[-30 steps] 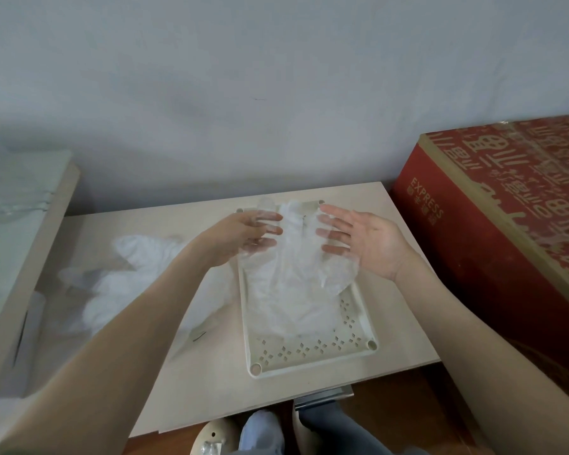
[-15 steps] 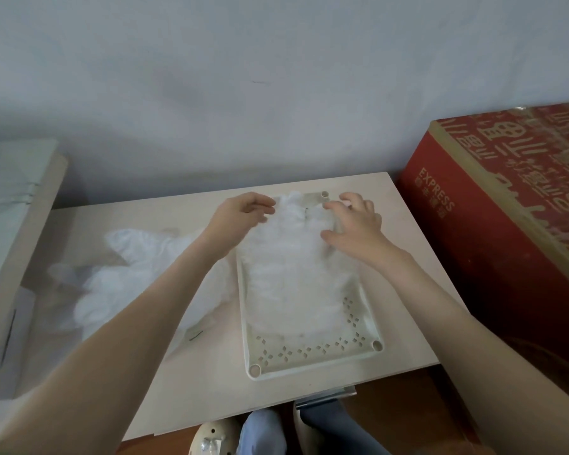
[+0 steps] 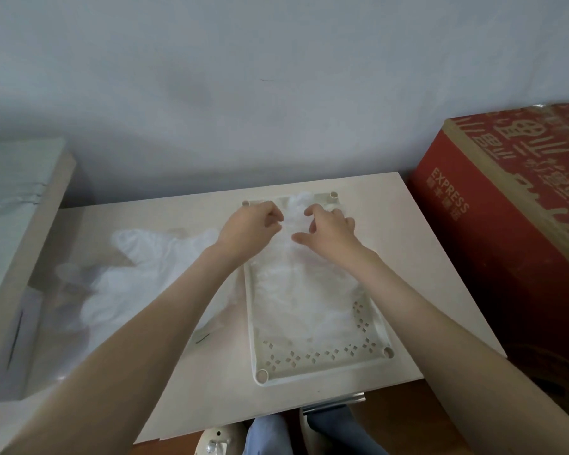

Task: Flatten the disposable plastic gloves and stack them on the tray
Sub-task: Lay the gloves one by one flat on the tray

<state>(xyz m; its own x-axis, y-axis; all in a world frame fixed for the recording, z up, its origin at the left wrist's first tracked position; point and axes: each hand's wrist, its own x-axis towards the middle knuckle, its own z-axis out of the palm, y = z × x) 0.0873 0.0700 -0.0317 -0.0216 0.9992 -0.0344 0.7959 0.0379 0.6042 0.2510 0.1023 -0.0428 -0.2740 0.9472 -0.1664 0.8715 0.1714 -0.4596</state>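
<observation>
HEAD VIEW, EDITOR: Where are the gloves?

PHOTOGRAPHER: Two lots. The stacked gloves (image 3: 304,290), clear crinkled film, lie flat in the cream tray (image 3: 312,369), covering all but its perforated near end. The tray sits on the right half of the desk (image 3: 421,257), its long sides running from the far edge toward the near edge. A loose pile of gloves (image 3: 135,274) lies crumpled on the left half of the desk, just beside the tray.

EDITOR: And the hands?

PHOTOGRAPHER: Both are at the tray's far end, close together but not touching. The left hand (image 3: 250,224) has its fingers curled and pinches the film near the tray's far left corner. The right hand (image 3: 330,229) is palm down with bent fingers, tips on the film; whether it pinches or only presses, I cannot tell. Both bare forearms reach in from the near edge, the left one passing over the right fringe of the loose pile.

EDITOR: Surroundings?

PHOTOGRAPHER: A red carton (image 3: 506,244) printed "EXPRESS" stands off the desk's right edge. A pale cabinet (image 3: 23,231) flanks the left edge. A grey wall (image 3: 276,77) rises behind the far edge. Below the near edge, the person's blue-trousered knees (image 3: 270,435) and a light shoe (image 3: 214,444) show.
</observation>
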